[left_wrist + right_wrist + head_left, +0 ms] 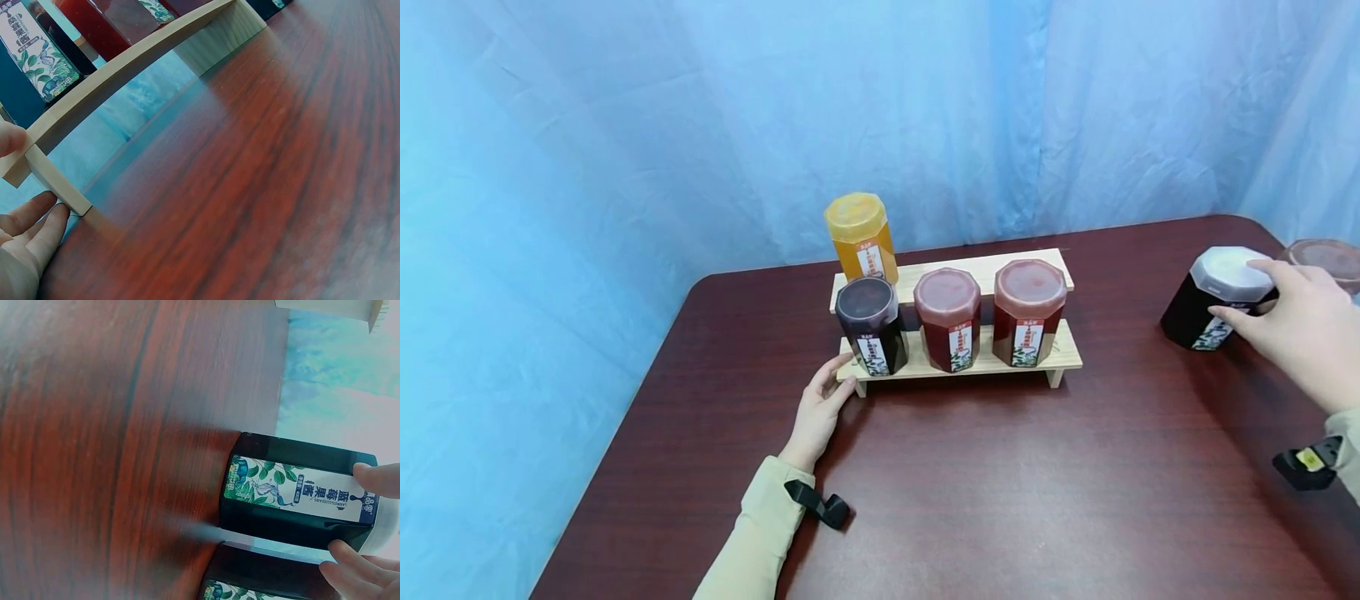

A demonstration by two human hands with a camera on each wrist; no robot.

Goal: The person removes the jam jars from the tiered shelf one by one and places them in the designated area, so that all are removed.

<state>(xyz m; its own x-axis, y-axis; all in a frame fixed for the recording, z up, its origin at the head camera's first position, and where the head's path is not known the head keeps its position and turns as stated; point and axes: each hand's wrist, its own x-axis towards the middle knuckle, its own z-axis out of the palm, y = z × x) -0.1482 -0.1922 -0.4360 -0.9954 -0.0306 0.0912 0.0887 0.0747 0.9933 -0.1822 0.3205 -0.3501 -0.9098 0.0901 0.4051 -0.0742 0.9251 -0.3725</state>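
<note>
A two-step wooden rack (985, 373) stands on the table. On its upper step is a yellow jam jar (859, 237); on the lower step stand a dark jam jar (871, 325), a red jam jar (947, 321) and a second red jar (1030, 312). My left hand (820, 408) grips the left end of the lower step, with fingers (47, 231) beside its leg (59, 181). Off to the right, my right hand (1303, 321) holds a dark blueberry jam jar (294, 487) near its white lid (1231, 268), thumb and fingers on different sides. The jar's base appears to touch the table.
Behind my right hand shows the pinkish lid of another jar (1326, 258); in the right wrist view a dark-looking jar (269, 572) stands close beside the held one. Blue curtains (925, 108) hang along the back and left edges of the dark red-brown table (970, 492).
</note>
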